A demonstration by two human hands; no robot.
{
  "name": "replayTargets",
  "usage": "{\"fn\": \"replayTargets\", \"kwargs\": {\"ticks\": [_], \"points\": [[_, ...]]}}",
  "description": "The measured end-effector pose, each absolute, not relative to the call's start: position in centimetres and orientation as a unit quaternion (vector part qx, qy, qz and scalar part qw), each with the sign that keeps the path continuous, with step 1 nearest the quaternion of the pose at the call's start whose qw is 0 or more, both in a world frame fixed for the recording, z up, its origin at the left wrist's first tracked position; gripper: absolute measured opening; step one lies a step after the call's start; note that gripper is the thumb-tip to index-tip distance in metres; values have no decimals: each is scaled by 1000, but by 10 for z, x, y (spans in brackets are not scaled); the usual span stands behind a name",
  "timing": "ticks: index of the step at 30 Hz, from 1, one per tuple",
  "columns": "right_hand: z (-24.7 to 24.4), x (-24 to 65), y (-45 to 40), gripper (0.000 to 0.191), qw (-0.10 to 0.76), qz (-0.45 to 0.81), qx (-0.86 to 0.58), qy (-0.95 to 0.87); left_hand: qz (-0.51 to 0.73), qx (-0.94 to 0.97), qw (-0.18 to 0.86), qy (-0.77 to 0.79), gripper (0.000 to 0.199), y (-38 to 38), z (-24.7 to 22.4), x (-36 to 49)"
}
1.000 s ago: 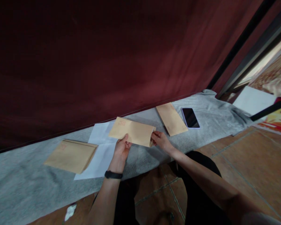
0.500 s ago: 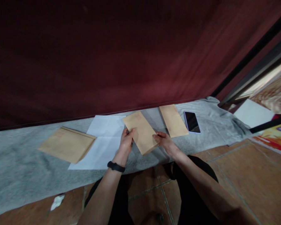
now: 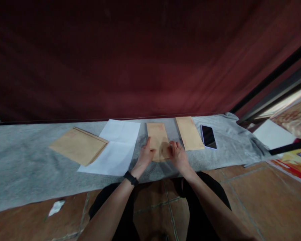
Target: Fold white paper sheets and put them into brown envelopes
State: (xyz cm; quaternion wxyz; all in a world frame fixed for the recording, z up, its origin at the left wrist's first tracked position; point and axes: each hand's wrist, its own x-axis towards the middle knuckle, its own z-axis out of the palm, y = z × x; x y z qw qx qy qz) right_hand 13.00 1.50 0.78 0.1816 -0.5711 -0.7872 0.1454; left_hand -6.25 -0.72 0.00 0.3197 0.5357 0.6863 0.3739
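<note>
Going left to right on my feed, the tan envelope stack has reddish print too faint for me to read, overlapping a creased white sheet. Then there's the middle envelope, smooth tan paper, flat on the cloth-covered bench, my left hand and right hand touching its edges, fingers partly curled, can't tell if they're gripping. After that, another tan envelope and a dark-screened phone.

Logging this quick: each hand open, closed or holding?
Left hand: at left edge of middle envelope; grip unclear.
Right hand: at its right edge; grip unclear.
</note>
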Motion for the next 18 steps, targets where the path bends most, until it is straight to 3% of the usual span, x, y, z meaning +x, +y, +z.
{"fn": "replayTargets", "kwargs": {"ticks": [4,10,18], "points": [[2,116,7,47,199,90,-456,-863,282,586,240,721,60,-14,3,-64],[-15,111,2,53,134,60,-448,-882,216,655,70,721,41,-25,11,-62],[-18,110,5,50,138,60,-443,-884,169,778,12,605,51,32,9,-51]]}}
